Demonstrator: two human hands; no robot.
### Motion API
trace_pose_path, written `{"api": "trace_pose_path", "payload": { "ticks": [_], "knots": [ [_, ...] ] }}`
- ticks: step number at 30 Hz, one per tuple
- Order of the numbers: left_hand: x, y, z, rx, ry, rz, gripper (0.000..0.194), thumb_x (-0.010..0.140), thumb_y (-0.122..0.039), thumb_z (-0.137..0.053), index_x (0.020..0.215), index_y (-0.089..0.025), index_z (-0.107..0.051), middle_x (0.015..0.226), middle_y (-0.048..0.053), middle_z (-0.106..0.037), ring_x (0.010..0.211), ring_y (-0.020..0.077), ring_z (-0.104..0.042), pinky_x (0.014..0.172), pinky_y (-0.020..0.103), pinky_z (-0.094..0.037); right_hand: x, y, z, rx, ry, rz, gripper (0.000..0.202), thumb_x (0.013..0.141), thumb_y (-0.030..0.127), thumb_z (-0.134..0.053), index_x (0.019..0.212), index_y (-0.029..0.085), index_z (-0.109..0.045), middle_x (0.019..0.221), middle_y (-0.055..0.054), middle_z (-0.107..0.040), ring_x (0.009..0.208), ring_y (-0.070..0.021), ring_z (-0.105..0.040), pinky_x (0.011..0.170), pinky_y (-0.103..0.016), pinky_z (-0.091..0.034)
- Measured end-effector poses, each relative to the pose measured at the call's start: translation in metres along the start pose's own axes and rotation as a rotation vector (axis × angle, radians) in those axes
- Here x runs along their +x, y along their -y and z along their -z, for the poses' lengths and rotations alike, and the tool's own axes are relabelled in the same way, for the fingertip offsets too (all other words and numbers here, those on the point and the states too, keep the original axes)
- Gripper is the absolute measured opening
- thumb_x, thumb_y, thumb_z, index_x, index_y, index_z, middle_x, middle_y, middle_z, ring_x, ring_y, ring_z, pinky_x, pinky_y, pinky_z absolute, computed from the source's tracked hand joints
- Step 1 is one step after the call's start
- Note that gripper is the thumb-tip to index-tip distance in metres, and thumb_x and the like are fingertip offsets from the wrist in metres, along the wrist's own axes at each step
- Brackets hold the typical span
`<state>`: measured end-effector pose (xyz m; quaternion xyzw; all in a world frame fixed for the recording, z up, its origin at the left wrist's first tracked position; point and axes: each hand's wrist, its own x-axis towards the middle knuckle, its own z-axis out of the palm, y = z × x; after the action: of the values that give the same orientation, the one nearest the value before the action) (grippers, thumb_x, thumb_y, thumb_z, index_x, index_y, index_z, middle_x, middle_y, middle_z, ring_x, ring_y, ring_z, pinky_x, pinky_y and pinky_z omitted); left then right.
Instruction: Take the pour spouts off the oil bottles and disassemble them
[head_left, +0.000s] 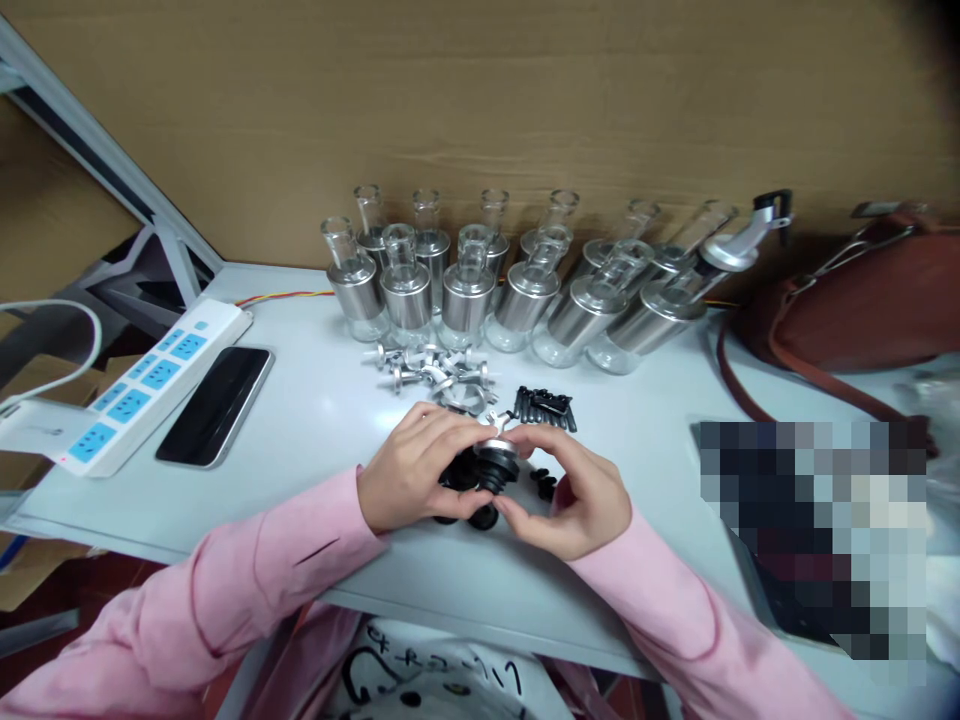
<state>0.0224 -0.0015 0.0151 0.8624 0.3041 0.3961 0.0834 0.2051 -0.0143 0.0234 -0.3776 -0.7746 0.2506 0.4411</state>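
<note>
Both hands hold one bottle pourer between them, just above the table's front part. It has a silvery metal top and a ribbed black stopper below. My left hand pinches it from the left, thumb low and fingers at the metal rim. From the right, my right hand grips it the same way. Black stoppers lie under and beside my left hand, partly hidden. Behind the hands is a pile of silvery pourer spouts. Black levers and small black caps lie near my right hand.
Two rows of glass bottles with metal sleeves stand at the back; one at the right carries a finished-looking pourer. A power strip and phone lie left. A brown bag and a blurred-out item are right.
</note>
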Motion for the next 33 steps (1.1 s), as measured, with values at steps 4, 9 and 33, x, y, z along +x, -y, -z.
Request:
{"api": "trace_pose_path", "payload": {
  "ticks": [4,9,33],
  "knots": [
    [0.0,0.0,0.0,-0.009,0.011,-0.011,0.041,0.084,-0.048,-0.047,0.108,-0.014,-0.046,0.089,0.008,-0.064,0.083,0.0177,-0.059,0.075,0.031,-0.043,0.002,0.003,0.003,-0.026,0.016,-0.016,0.034,0.063,0.02,-0.058,0.096,0.022,-0.05,0.074,-0.001,-0.06,0.062,-0.0148,-0.057,0.058,-0.027,-0.048],
    [0.001,-0.002,0.0,0.009,0.01,-0.029,0.04,0.083,-0.046,-0.049,0.107,-0.014,-0.046,0.088,0.008,-0.065,0.08,0.0172,-0.06,0.073,0.031,-0.043,0.002,0.004,0.004,-0.026,0.041,-0.021,0.034,0.062,0.019,-0.056,0.095,0.022,-0.05,0.068,0.0,-0.058,0.059,-0.0147,-0.055,0.056,-0.027,-0.047],
    [0.002,-0.004,0.004,-0.024,0.159,-0.042,0.037,0.094,-0.038,-0.024,0.118,-0.014,-0.04,0.091,0.008,-0.062,0.082,0.0171,-0.055,0.078,0.033,-0.038,0.0,0.001,0.006,0.244,0.173,-0.207,0.026,0.067,0.022,-0.06,0.089,0.021,-0.047,0.061,0.001,-0.061,0.055,-0.0127,-0.055,0.051,-0.024,-0.042]
  ]
}}
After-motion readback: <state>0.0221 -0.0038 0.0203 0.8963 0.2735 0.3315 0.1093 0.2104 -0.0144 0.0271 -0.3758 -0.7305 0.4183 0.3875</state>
